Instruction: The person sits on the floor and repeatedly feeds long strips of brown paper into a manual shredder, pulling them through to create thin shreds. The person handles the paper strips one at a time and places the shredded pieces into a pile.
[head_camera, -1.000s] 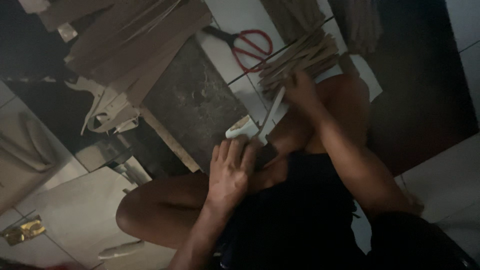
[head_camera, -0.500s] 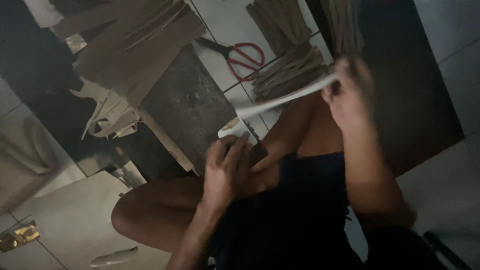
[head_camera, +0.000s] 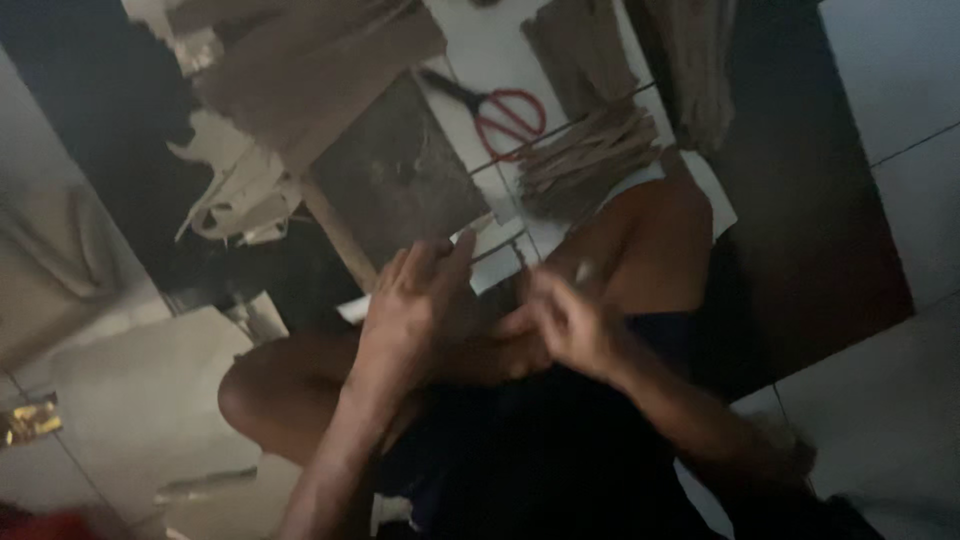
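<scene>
Lowered from the raised strip, right hand (head_camera: 565, 325) pinches something blurred; left hand (head_camera: 415, 300) lies flat, fingers loosely spread.

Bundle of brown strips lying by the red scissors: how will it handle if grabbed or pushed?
The bundle of brown strips looks thin and flat, like cut paper or card, so probably light and floppy. The strips fan out at one end with no visible tie, so a push would likely scatter them rather than slide them whole. Lying flat on smooth floor tile near the red-handled scissors, they seem unlikely to roll.
</scene>
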